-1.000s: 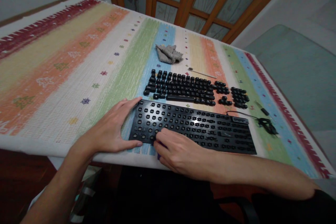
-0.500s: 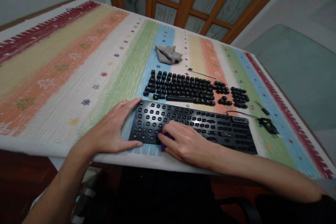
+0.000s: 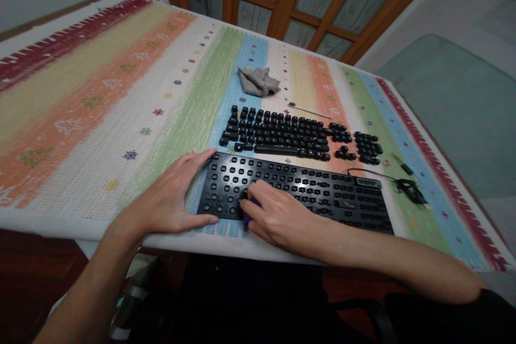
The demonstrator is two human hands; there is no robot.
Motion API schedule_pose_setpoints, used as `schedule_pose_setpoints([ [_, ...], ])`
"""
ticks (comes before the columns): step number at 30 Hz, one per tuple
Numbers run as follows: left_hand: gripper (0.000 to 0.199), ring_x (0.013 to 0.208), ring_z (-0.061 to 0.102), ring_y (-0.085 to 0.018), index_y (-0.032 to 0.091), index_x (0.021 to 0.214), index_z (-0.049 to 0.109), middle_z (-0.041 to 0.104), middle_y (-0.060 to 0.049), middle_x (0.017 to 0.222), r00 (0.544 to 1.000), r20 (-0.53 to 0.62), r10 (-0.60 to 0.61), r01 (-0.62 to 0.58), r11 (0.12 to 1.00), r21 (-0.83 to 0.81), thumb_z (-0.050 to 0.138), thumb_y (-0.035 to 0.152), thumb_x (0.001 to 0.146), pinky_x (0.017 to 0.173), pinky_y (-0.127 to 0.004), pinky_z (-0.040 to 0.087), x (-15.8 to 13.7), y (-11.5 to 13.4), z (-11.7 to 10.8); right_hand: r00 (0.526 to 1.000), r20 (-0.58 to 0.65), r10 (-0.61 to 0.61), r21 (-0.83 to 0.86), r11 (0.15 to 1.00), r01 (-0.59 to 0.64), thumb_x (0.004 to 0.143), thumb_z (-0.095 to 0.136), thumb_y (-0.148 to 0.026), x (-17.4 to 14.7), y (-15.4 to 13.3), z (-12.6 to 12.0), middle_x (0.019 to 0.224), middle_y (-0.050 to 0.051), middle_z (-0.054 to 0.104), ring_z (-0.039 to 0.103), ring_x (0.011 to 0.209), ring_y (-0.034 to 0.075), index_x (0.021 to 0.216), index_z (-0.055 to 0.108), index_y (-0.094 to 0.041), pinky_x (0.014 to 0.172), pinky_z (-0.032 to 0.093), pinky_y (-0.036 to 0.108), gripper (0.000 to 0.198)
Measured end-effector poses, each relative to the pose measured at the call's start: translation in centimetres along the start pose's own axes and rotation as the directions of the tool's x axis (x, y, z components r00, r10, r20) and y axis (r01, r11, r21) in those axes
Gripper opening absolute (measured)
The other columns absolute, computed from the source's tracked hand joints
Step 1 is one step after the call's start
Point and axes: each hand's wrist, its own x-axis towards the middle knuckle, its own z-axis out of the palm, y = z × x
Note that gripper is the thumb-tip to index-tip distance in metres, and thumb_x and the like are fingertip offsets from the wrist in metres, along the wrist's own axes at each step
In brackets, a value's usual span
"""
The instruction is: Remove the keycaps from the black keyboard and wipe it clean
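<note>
A black keyboard base [image 3: 310, 185], its keycaps off and its switches bare, lies along the near edge of the table. My left hand [image 3: 173, 193] braces its left end, with the thumb at the near corner, the fingers at the far corner and a wide gap between. Over the left-middle of the base, my right hand [image 3: 278, 215] is closed round a bunched purple cloth [image 3: 246, 220], pressed down near the front edge. Most of the cloth is hidden under the fingers. Just beyond the base, loose black keycaps [image 3: 282, 131] are laid out in keyboard order.
A crumpled grey cloth [image 3: 258, 83] lies farther back. Near it is a thin stick-like tool [image 3: 310, 111] with a dark tip. To the right are a coiled black cable [image 3: 411, 192] and a small dark-handled tool [image 3: 403, 165]. A striped tablecloth [image 3: 100, 134] covers the table.
My right hand has shifted slightly left and away from me over the keyboard base, still closed on the purple cloth. The left hand keeps its place at the base's left end.
</note>
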Motion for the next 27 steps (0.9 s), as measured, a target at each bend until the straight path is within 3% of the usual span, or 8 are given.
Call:
schedule_pose_setpoints([
  [5,0.119,0.141,0.036,-0.044,0.025,0.158,0.012,0.033,-0.015,0.159,1.000,0.010,-0.001,0.001,1.000,0.011,0.078,0.063,0.066,0.117,-0.064,0.031,0.0,0.1,-0.1,0.995,-0.094,-0.032,0.091,0.995,0.041,0.095,0.046,-0.017,-0.6,0.8,-0.7,0.091,0.013,0.058,0.050,0.085,0.023,0.094,0.064,-0.009,0.073,0.049,0.037,0.020],
  [10,0.119,0.142,0.035,-0.044,0.027,0.158,0.012,0.033,-0.014,0.159,1.000,0.009,0.004,-0.004,1.000,0.014,0.078,0.063,0.066,0.118,-0.063,0.030,0.0,0.0,0.1,0.954,-0.290,0.071,0.150,0.988,-0.028,0.093,0.047,-0.018,-1.8,1.4,-1.3,0.087,0.011,0.059,0.052,0.081,0.022,0.095,0.065,-0.010,0.069,0.049,0.036,0.020],
  [15,0.120,0.141,0.036,-0.045,0.027,0.158,0.012,0.034,-0.015,0.158,1.000,0.002,-0.001,0.001,1.000,0.009,0.079,0.062,0.065,0.117,-0.064,0.031,0.0,0.1,0.0,0.972,-0.237,0.008,0.089,0.996,0.013,0.095,0.046,-0.018,-1.9,1.2,-0.8,0.093,0.013,0.061,0.053,0.086,0.023,0.103,0.064,-0.009,0.070,0.051,0.036,0.022],
  [23,0.117,0.141,0.036,-0.044,0.028,0.157,0.011,0.032,-0.014,0.159,1.000,0.010,0.009,-0.009,1.000,0.020,0.078,0.062,0.068,0.117,-0.064,0.030,0.0,0.2,-0.1,0.996,-0.075,-0.058,-0.005,0.998,0.058,0.093,0.053,-0.016,-0.5,0.4,0.1,0.097,0.014,0.060,0.053,0.087,0.022,0.097,0.067,-0.010,0.069,0.049,0.033,0.015],
  [27,0.118,0.142,0.035,-0.043,0.029,0.157,0.009,0.031,-0.014,0.160,1.000,0.008,0.021,-0.021,1.000,0.018,0.078,0.062,0.067,0.118,-0.065,0.029,0.0,0.2,0.0,0.995,-0.095,-0.039,-0.137,0.990,0.026,0.091,0.052,-0.010,-0.4,-0.5,0.4,0.090,0.014,0.060,0.052,0.083,0.024,0.092,0.067,-0.009,0.067,0.049,0.035,0.015],
])
